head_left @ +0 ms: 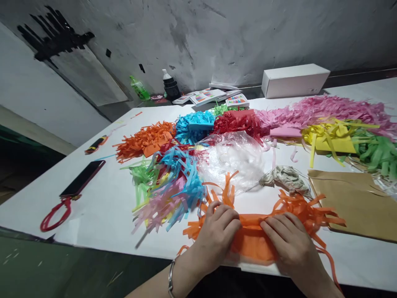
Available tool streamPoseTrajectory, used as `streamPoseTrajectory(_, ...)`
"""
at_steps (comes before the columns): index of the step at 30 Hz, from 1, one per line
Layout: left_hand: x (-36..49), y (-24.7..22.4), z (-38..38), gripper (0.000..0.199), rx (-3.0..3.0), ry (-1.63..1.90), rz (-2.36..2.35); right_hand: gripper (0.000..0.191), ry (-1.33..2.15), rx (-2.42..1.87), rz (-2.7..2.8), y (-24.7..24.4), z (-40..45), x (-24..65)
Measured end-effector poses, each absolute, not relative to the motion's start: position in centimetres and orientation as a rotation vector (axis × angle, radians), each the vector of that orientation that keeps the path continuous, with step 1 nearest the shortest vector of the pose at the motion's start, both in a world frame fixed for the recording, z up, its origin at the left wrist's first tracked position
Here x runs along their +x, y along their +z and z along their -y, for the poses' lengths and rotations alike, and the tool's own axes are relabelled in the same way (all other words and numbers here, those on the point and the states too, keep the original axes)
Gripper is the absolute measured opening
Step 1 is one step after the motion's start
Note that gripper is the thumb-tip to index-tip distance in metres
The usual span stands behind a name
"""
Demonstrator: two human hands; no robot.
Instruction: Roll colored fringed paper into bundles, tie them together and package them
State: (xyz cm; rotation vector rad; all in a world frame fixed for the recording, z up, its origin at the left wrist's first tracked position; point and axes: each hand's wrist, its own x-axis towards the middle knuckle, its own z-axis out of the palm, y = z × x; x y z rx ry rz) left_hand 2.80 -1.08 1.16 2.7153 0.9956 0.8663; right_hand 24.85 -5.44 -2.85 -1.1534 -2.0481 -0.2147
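Both my hands are on an orange tissue-paper tassel (252, 244) with fringed ends, at the table's front edge. Its fringes spread out past each hand, and the plain middle part lies between them. My left hand (218, 229), with a metal bracelet at the wrist, has its fingers curled over the left part of the paper. My right hand (288, 238) presses its bent fingers on the right part, thumb side hidden. Just beyond the hands lie a clear plastic bag (235, 159) and a bundle of pale string (287, 179). A mixed-colour tassel pile (173, 178) is to the left.
Fringed tassels in orange (147, 140), blue (194, 126), red (237, 124), pink (335, 109), yellow (330, 138) and green (378, 153) line the back. Brown cardboard (356, 198) lies right, a phone (83, 178) and cutter knife (96, 144) left. A white box (293, 82) stands by the wall.
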Motion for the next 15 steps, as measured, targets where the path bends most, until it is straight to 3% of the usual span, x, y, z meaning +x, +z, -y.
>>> streamPoseTrajectory(15,4.1,1.9,1.0,0.016,2.733,0.759,-1.102,0.034,-0.319,-1.146,2.053,-2.1,5.8,24.8)
